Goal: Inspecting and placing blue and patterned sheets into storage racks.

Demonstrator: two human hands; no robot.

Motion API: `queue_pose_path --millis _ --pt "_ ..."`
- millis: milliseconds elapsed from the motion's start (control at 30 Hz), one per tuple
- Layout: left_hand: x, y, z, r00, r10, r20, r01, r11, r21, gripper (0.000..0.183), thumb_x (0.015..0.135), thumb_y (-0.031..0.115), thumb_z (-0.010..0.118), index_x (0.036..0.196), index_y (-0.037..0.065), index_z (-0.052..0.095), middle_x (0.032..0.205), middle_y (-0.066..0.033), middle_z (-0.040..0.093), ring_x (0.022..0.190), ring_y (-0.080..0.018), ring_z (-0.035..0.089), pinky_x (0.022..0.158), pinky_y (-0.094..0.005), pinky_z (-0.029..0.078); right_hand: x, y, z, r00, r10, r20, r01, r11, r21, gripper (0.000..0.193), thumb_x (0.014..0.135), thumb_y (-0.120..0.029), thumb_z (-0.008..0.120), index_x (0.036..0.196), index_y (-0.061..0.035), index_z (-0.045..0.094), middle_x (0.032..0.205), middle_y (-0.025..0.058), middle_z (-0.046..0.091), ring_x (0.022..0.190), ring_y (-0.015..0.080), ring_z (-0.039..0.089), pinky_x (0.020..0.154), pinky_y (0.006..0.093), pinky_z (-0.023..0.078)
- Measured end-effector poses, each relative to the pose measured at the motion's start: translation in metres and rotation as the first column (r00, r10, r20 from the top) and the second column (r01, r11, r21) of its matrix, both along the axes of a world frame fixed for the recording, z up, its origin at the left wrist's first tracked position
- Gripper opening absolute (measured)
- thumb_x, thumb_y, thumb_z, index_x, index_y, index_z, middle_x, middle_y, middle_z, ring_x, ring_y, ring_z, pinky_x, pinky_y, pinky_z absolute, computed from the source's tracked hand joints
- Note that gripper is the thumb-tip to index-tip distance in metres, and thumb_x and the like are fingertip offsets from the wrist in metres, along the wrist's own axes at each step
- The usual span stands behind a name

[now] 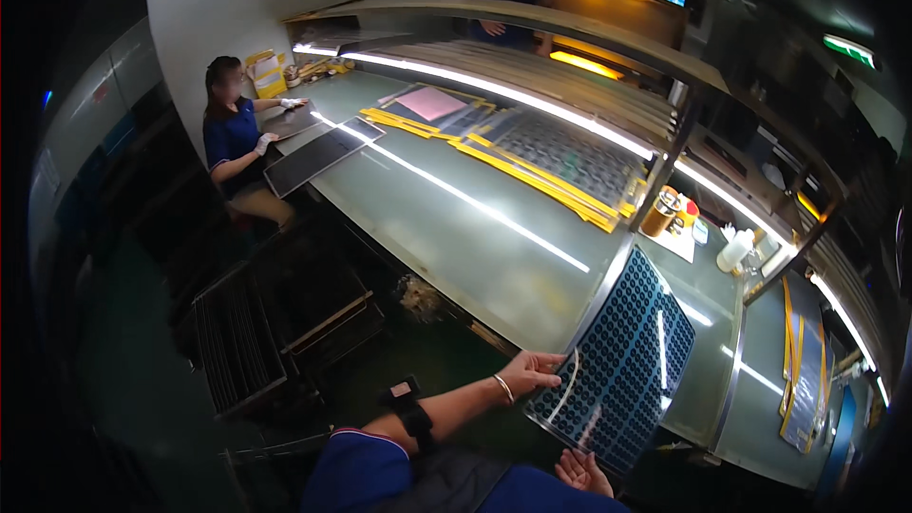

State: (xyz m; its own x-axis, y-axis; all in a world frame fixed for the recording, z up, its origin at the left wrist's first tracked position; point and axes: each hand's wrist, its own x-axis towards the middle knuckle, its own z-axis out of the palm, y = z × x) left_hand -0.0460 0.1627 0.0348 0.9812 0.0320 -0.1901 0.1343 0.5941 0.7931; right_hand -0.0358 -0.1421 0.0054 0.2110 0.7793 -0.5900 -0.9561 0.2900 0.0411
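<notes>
In front of me is a glossy blue-black film sheet (622,361), printed with rows of small dark ring shapes. It is tilted up over the near edge of the bench and reflects the lamp strip. My left hand (532,370) pinches its left edge, thumb on the near face. Below the sheet's lower edge is my right hand (581,473), palm up with its fingers apart. Whether those fingertips touch the sheet I cannot tell.
A long grey-green bench (446,218) runs past me, with yellow-edged frames (570,161) and a pink sheet (429,104) on it. A shelf (532,14) with lamps hangs above. A gloved co-worker (233,133) handles dark framed panels (323,157). Bottles (734,252) stand right.
</notes>
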Motion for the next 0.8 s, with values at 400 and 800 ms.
queue_pose_path --millis 400,800 --pt "-0.016 0.163 0.076 0.906 0.413 0.099 -0.118 0.022 0.993 0.056 0.077 0.022 0.070 0.124 -0.002 0.052 0.111 -0.0217 0.062 0.107 -0.0338 0.058 0.096 -0.0380 0.042 0.026 -0.056 -0.030 0.841 0.236 0.486 0.116 0.799 -0.590 0.032 0.086 -0.007 0.062 0.115 -0.0012 0.050 0.104 0.0122 0.062 0.089 0.0197 0.062 0.083 0.0383 0.053" --pt "0.086 -0.021 -0.064 0.975 0.189 -0.117 0.181 -0.368 0.912 0.065 0.089 0.052 0.040 0.136 0.007 0.039 0.144 -0.0195 0.031 0.135 -0.0443 0.018 0.101 -0.0675 0.014 -0.069 -0.120 -0.043 0.758 0.106 0.644 0.518 0.503 -0.692 0.027 0.083 -0.011 0.067 0.106 -0.0003 0.058 0.092 0.0086 0.064 0.082 0.0129 0.061 0.069 0.0251 0.050"
